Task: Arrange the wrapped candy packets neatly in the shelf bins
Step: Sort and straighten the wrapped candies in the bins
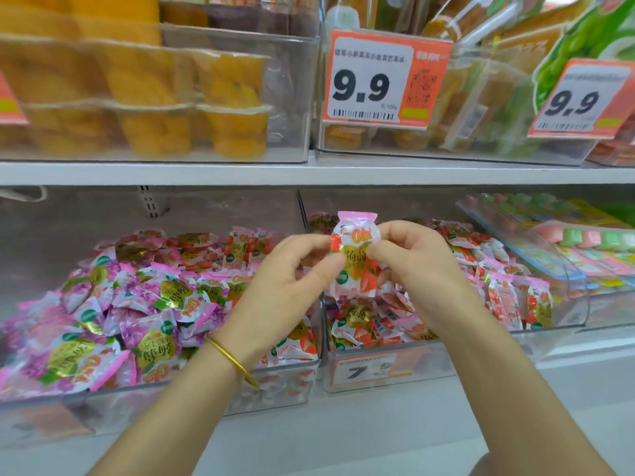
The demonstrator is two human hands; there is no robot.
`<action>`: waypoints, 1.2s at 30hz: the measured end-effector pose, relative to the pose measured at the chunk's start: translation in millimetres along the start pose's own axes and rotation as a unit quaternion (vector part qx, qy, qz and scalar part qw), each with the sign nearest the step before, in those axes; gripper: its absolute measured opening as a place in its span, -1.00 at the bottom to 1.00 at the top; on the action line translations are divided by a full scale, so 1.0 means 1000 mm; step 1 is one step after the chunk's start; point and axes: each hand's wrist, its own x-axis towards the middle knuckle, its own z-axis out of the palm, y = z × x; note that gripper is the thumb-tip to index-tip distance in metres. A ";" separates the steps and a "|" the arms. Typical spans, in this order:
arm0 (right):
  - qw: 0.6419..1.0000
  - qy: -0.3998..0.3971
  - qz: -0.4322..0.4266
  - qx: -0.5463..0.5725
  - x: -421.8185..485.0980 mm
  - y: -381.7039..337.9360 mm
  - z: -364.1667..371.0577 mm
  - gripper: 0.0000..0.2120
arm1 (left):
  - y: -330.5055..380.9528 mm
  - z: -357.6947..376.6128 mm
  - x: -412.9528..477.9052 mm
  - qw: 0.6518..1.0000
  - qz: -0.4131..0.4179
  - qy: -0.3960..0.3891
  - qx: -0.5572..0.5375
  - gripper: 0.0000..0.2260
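Both hands on it: left hand (285, 269) and right hand (409, 255) pinch one candy packet (354, 255) upright above the divider between two clear bins (319, 338).

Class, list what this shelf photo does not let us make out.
Head view:
- Middle print of the packet: covered by the left hand and right hand.
- Digits after 7 on the lower tag: blurred.
- The far-left tag: cut off by the frame edge.
- Small print on the middle 9.9 tag: too blurred.

Head view — close, angled down and forward at shelf bins (319, 365).
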 end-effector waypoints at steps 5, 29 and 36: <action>0.995 -0.048 -0.045 0.070 -0.008 -0.018 0.027 -0.77 | 0.001 -0.024 -0.010 0.994 -0.044 0.050 -0.082 -0.87; 0.979 -0.136 -0.146 -0.034 0.001 -0.016 0.092 -0.50 | -0.034 -0.071 -0.005 0.902 -0.267 0.115 -0.319 -0.85; 0.988 0.040 -0.115 -0.099 0.012 0.000 0.056 -0.65 | -0.049 -0.075 0.009 0.959 -0.237 0.151 0.009 -0.83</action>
